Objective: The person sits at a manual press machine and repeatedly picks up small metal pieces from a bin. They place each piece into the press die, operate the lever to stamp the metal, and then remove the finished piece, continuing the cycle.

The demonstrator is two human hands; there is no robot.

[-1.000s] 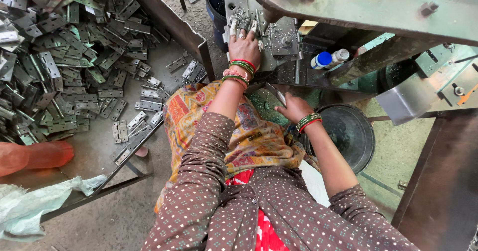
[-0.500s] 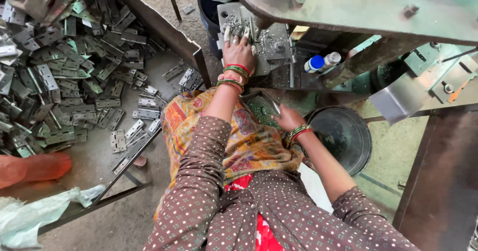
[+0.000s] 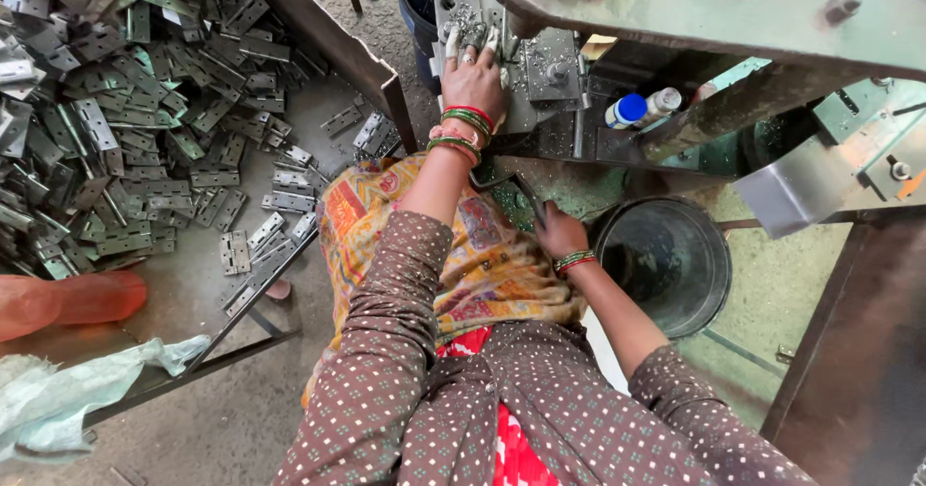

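Observation:
My left hand, with green and red bangles on the wrist, lies flat on the grey die plate of a press machine. Its fingers are spread among metal chips at the plate's far end. My right hand is closed around a dark bent metal lever below the plate, just above my lap. A yellow patterned cloth covers my knees between both arms.
A steel tray at the left holds a heap of several grey hinges. A dark round bucket stands right of my right hand. A blue-capped bottle lies under the green machine frame. An orange shape and a pale sack are at lower left.
My right hand, still closed on the lever, has come down slightly toward my lap. My left hand stays on the die plate.

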